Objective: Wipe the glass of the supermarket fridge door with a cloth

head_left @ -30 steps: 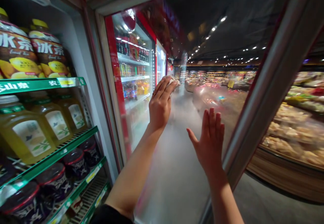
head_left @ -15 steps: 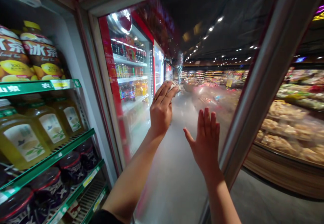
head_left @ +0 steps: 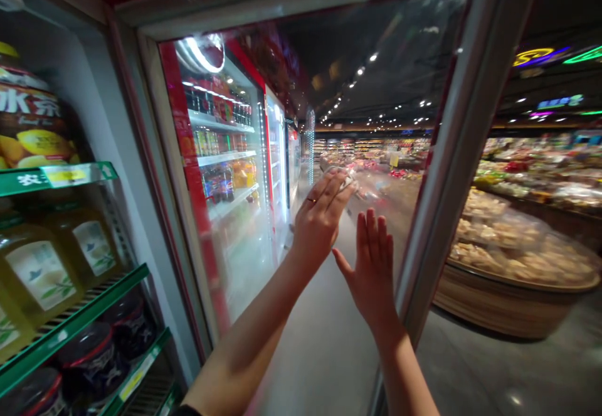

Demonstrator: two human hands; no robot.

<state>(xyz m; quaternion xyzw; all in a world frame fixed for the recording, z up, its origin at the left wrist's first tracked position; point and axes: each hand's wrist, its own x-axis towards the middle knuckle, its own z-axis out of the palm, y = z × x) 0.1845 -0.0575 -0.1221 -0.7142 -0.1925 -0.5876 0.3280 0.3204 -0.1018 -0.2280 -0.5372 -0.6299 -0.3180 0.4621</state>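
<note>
Head view, hands (head_left: 320, 218) at smooth glass (head_left: 329, 341), left holding crumpled wad (head_left: 348, 181), perhaps cloth

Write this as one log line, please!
left hand: holds pale cloth at glass door | right hand: open, palm toward door | nearby: bottled drinks

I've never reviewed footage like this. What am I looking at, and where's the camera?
There is no machine: these are a person's bare hands, seen from one camera worn on the head. The left hand has a pale cloth, perhaps a tissue, under its fingers against a framed glass door. The right hand is open and seems to rest on the glass, holding nothing visible. At left, shelves hold an iced tea bottle and yellowish drink bottles.
</note>
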